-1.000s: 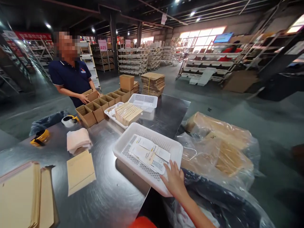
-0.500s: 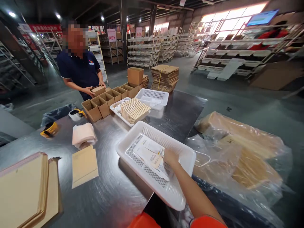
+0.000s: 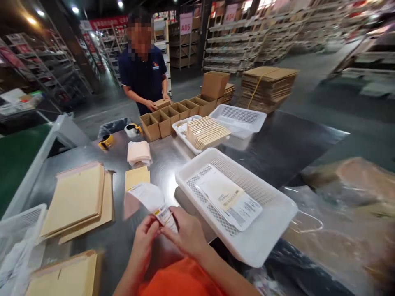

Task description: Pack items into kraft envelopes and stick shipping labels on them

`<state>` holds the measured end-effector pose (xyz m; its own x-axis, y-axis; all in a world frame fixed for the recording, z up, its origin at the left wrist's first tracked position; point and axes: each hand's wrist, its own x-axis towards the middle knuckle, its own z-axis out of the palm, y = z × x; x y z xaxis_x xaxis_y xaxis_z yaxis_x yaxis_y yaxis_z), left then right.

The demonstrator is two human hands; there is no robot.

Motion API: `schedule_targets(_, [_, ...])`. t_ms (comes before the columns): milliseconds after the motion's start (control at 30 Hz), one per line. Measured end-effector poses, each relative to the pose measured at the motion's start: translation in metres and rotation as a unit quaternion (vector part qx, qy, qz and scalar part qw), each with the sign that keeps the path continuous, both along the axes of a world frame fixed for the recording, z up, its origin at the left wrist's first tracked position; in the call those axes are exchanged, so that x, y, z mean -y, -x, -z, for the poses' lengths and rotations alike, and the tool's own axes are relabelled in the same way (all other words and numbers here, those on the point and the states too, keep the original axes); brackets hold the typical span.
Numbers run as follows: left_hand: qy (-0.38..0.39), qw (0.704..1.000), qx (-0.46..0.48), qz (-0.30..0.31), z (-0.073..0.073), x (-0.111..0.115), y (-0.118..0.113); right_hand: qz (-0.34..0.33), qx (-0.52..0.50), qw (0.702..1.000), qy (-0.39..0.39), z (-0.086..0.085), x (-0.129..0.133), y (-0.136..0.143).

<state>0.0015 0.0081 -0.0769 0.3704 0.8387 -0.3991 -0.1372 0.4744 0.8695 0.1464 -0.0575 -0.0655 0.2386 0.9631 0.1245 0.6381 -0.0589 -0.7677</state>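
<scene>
My left hand (image 3: 145,234) and my right hand (image 3: 187,230) are together over the near part of the metal table. Both pinch the lower end of a printed label strip (image 3: 149,196), white with yellow and black marks, whose upper part curls away over a yellow padded envelope (image 3: 137,174). To the right of my hands is a white plastic basket (image 3: 274,230). Flat white printed packets (image 3: 228,195) lie inside it, the top one covering most of those below.
Stacks of padded envelopes (image 3: 77,193) lie left. Beyond are folded pink-white sheets (image 3: 138,153), tape dispensers (image 3: 132,130), a basket of upright envelopes (image 3: 206,131) and open cartons (image 3: 162,123). A co-worker (image 3: 143,74) stands behind the cartons, hands on a box. Plastic-wrapped material (image 3: 345,230) is at right.
My right hand has left the basket and moved left, with the label strip now between both hands. My left hand has come into view. The camera view has turned left.
</scene>
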Motion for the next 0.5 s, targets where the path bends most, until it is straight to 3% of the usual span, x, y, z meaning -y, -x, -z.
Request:
schedule_targets(67, [0.031, 0.997, 0.035, -0.066, -0.014, -0.003, 0.002, -0.047, 0.009, 0.998, -0.030, 0.004, -0.002, 0.024])
schedule_targets(167, [0.069, 0.990, 0.074, -0.102, -0.026, 0.000, 0.021, -0.103, -0.042, 0.991, -0.068, 0.008, -0.003, 0.036])
schedule_targets(267, [0.121, 0.981, 0.111, -0.099, -0.029, 0.007, 0.042, -0.135, -0.099, 0.981, -0.098, 0.008, -0.007, 0.039])
schedule_targets(367, [0.156, 0.971, 0.142, -0.114, -0.024, 0.008, 0.057, -0.173, -0.062, 0.973, -0.135, 0.005, -0.010, 0.048])
schedule_targets(433, [0.145, 0.962, 0.146, -0.179, -0.021, 0.000, 0.072, -0.232, -0.011, 0.961, -0.151, 0.003, -0.007, 0.058])
schedule_targets(500, [0.099, 0.943, 0.144, -0.283, -0.019, -0.016, 0.098, -0.315, 0.020, 0.938, -0.141, 0.000, 0.000, 0.069])
